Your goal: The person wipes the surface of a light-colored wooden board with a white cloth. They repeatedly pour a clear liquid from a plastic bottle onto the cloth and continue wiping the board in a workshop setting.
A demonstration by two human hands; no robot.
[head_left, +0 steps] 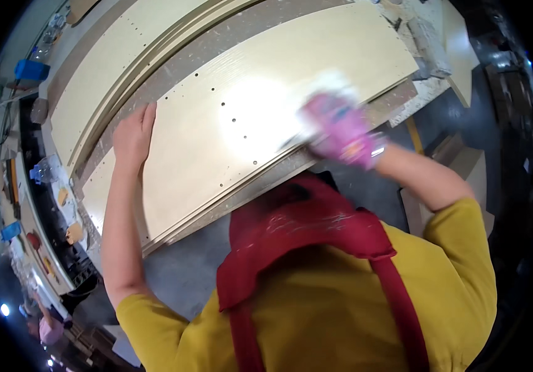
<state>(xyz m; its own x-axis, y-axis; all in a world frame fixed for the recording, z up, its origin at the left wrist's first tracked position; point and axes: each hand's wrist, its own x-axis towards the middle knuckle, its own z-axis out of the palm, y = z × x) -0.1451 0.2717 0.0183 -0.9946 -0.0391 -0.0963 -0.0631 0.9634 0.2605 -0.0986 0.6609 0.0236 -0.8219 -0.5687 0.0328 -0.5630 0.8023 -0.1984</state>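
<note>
A long, pale wooden board (198,142) with a curved far edge and rows of small dark holes lies in front of me, on top of other boards. My bare left hand (133,135) is closed over its far edge towards the left, the fingertips hidden behind the edge. My right hand (339,127), in a pink glove, is over the board's near edge on the right. Motion smears it. At its fingers is a blurred white thing that looks like a cloth (334,80), lying against the board's bright, shiny face.
More curved boards (108,74) are stacked beyond, at the far left. A whitish block (429,46) stands at the far right. Cardboard-like panels (465,167) rest on the floor at right. On the left are a blue container (32,70) and a cluttered bench (40,239); another person (50,330) is farther off.
</note>
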